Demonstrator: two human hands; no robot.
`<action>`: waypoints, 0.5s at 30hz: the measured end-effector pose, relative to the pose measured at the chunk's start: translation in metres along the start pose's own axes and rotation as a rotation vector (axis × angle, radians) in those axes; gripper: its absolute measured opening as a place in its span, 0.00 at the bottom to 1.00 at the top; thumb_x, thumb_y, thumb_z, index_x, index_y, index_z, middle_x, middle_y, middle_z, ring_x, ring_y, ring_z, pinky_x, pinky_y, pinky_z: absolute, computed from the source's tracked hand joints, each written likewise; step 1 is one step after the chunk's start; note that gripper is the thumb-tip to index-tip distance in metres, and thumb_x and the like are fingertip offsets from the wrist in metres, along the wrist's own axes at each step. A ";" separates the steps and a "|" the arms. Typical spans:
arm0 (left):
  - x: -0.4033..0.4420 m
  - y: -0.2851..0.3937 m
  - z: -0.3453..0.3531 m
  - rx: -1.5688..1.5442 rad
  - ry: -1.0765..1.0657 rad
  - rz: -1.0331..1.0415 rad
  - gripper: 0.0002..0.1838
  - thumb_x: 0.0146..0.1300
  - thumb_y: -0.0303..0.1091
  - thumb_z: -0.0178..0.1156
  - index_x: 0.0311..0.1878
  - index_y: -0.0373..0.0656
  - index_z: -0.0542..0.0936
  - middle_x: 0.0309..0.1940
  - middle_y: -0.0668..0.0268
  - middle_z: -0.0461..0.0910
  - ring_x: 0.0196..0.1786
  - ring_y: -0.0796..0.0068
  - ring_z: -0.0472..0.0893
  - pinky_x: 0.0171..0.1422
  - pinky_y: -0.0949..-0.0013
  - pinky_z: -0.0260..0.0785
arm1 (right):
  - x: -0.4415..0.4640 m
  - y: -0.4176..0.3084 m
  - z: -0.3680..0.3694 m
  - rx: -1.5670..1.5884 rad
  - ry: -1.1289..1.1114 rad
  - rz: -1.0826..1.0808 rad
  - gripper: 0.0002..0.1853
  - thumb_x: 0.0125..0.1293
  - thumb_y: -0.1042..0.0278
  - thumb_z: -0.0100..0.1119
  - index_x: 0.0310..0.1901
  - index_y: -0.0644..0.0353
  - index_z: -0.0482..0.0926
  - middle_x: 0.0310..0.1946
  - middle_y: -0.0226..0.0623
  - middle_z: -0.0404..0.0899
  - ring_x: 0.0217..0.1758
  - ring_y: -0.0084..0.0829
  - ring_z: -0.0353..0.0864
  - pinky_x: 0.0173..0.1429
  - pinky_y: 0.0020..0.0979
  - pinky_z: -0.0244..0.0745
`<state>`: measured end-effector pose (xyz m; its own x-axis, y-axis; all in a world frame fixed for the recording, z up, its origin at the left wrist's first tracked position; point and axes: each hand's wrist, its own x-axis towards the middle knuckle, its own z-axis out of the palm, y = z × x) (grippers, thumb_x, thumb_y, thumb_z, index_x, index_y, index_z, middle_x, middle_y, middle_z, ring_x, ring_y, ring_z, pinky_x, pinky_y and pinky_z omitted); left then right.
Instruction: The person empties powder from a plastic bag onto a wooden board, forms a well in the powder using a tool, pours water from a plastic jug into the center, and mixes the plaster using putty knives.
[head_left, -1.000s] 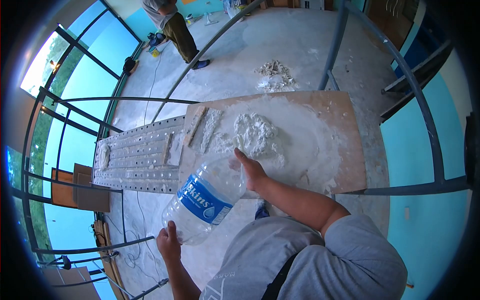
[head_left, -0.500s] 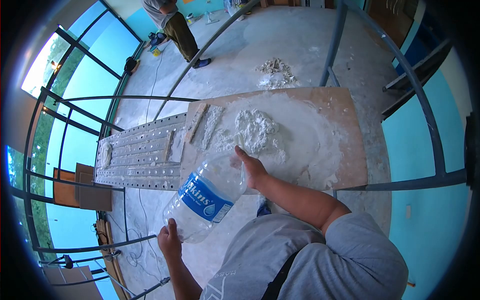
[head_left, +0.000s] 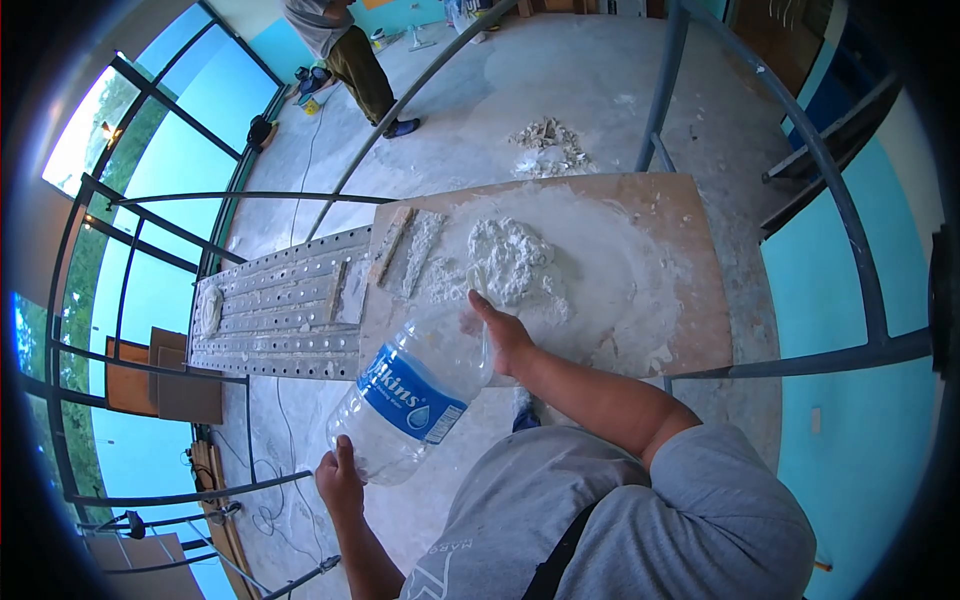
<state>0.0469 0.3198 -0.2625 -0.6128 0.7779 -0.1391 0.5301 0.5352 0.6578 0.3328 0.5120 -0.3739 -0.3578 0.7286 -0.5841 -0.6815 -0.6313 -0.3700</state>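
A large clear plastic water bottle with a blue label lies tilted between my two hands, in front of the board's near edge. My left hand grips its lower left end, thumb up. At the upper right end, my right hand is closed around the bottle by its neck. Just beyond that neck sits a lumpy mound of white paste, resting on a plaster-smeared wooden board. The bottle looks empty, and part of the neck is hard to make out against the white.
A perforated metal plank extends left of the board. Scaffold rails surround me. Wood strips lie on the board's left side. On the floor beyond are a rubble pile and a standing person.
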 end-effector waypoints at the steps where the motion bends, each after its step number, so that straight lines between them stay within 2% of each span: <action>1: 0.000 -0.001 0.001 -0.046 -0.008 -0.016 0.38 0.65 0.67 0.55 0.23 0.33 0.76 0.15 0.64 0.71 0.23 0.78 0.70 0.27 0.68 0.62 | -0.003 -0.002 0.002 -0.002 -0.010 -0.001 0.35 0.59 0.42 0.70 0.57 0.63 0.75 0.48 0.39 0.78 0.53 0.36 0.77 0.62 0.43 0.72; 4: -0.004 0.000 0.004 -0.138 -0.019 -0.040 0.38 0.65 0.67 0.55 0.25 0.32 0.77 0.15 0.64 0.72 0.23 0.78 0.70 0.27 0.69 0.63 | -0.017 -0.013 0.014 -0.026 -0.046 -0.067 0.35 0.59 0.42 0.70 0.58 0.63 0.74 0.50 0.38 0.77 0.53 0.36 0.76 0.61 0.44 0.72; 9: -0.014 0.026 -0.001 -0.063 -0.035 -0.032 0.35 0.68 0.63 0.54 0.29 0.32 0.79 0.19 0.64 0.75 0.19 0.76 0.72 0.23 0.71 0.64 | -0.011 -0.017 0.014 -0.014 -0.022 0.020 0.34 0.59 0.43 0.70 0.59 0.59 0.74 0.50 0.37 0.76 0.54 0.35 0.76 0.62 0.44 0.72; 15: -0.009 0.023 -0.002 -0.064 -0.034 -0.028 0.36 0.67 0.64 0.54 0.29 0.31 0.79 0.18 0.64 0.74 0.18 0.76 0.72 0.23 0.71 0.63 | -0.008 -0.014 0.011 0.013 0.007 0.034 0.34 0.58 0.43 0.71 0.59 0.57 0.75 0.49 0.37 0.77 0.53 0.35 0.75 0.60 0.42 0.73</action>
<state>0.0638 0.3240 -0.2451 -0.6061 0.7741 -0.1828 0.4739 0.5360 0.6987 0.3382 0.5181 -0.3554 -0.3762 0.7050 -0.6011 -0.6777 -0.6518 -0.3403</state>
